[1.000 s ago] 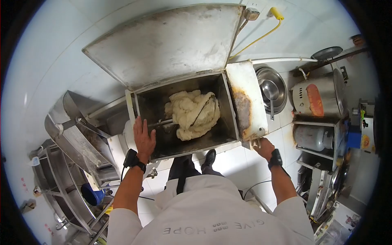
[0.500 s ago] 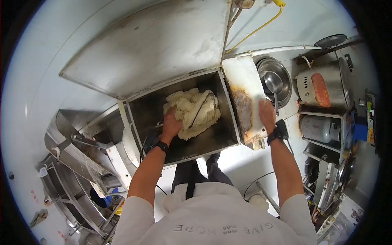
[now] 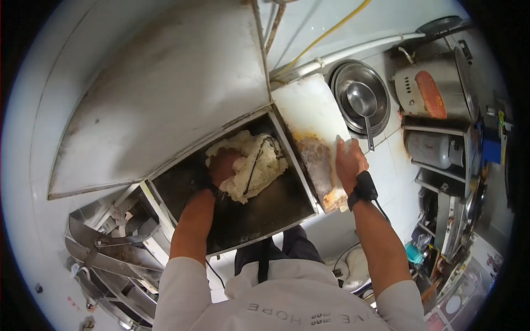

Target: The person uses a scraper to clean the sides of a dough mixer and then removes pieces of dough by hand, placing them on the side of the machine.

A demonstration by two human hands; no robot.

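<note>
A lump of pale dough point(image 3: 266, 172) lies in the dark metal trough point(image 3: 248, 218) of a dough mixer, with a dark mixing bar point(image 3: 253, 172) across it. My left hand point(image 3: 223, 165) is down in the trough, pressed against the dough's left side; blur and dough obscure its fingers. On the right, my right hand point(image 3: 350, 164) grips the outer edge of the mixer's white, rust-stained housing point(image 3: 309, 105), its fingers bent.
The mixer's large lid point(image 3: 165, 94) stands raised behind the trough. Stacked metal bowls point(image 3: 381, 83) with a ladle point(image 3: 362, 102) sit beyond the housing. A big pot point(image 3: 441, 91) stands on the right rack. Metal shelving point(image 3: 116, 276) is at lower left.
My left hand has pushed deeper against the dough. My right hand has shifted its hold along the housing edge, and its fingers show more clearly. The camera view has tilted and moved closer.
</note>
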